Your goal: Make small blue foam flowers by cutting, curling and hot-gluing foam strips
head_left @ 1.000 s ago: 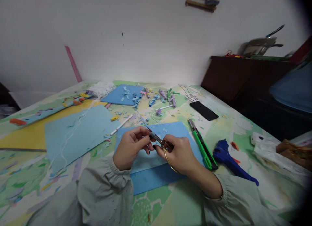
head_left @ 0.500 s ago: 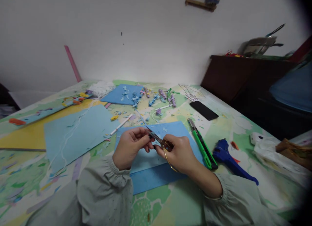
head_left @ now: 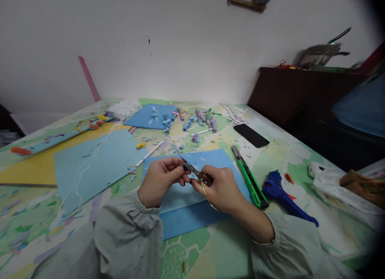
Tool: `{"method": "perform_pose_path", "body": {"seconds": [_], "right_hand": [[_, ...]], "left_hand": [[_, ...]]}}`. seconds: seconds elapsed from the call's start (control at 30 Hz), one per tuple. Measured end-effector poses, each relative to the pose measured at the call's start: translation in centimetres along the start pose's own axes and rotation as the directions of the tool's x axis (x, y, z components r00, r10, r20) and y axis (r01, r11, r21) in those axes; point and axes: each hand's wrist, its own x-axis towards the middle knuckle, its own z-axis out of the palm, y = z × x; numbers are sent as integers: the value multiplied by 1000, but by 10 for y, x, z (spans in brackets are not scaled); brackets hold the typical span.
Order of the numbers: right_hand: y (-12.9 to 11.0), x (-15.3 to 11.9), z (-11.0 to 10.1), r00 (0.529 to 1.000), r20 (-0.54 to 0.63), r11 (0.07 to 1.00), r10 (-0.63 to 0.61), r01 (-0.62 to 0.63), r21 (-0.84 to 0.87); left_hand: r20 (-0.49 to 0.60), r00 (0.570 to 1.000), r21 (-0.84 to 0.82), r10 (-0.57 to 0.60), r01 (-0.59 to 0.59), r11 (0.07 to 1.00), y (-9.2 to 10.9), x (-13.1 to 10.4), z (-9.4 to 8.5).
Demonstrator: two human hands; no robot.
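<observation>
Barely anything has shifted: the right hand (head_left: 221,187) grips gold-handled metal scissors (head_left: 195,171) beside the left hand (head_left: 162,178), whose hold I cannot tell; no fresh cut shows.

Right of centre, a black phone (head_left: 251,135) is laid flat, with a green box cutter (head_left: 247,176) placed below it, blade extended, and a dark-blue tool (head_left: 284,198) set beside that. At far right a white plastic bag (head_left: 331,191) is seen. Clutter is borne by a dark cabinet (head_left: 282,90), upper right. A pink strip (head_left: 88,79) is leaned against the wall (head_left: 186,62), upper left.
</observation>
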Motion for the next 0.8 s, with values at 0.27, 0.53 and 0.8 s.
{"method": "perform_pose_path", "body": {"seconds": [0.27,0.53,0.8], "right_hand": [[-1,0,0,1000,9,1000,14,-14,-5],[0,0,-1,1000,13,1000,-2,2,3],[1,2,-4,999,40,999,-3,5,-33]], "left_hand": [[5,1000,-11,-26,26,1000,2,1,3],[29,999,28,-40,39,999,2,2,-2],[27,998,53,-48,46,998,2,2,-6]]}}
